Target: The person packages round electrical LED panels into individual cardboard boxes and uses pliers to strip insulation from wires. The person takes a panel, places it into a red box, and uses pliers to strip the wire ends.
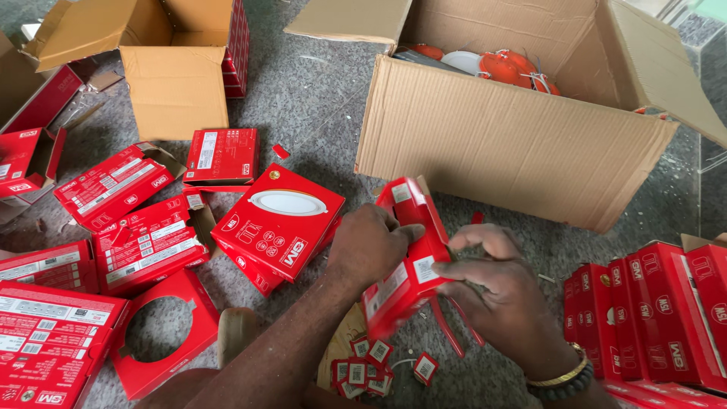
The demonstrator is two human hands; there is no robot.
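I hold a flat red carton on its edge over the grey floor. My left hand grips its left side and top. My right hand, with a bead and gold bracelet at the wrist, holds the right side, fingers at a white sticker on the carton's edge. Below the carton lies a small heap of torn red and white sticker tags. A closed red carton with a round white lamp picture lies just left of my left hand.
A big open cardboard box with orange and white round lamps stands behind. Upright red cartons are lined at the right. Loose red cartons and a red insert with a round hole lie at the left, a smaller open cardboard box behind them.
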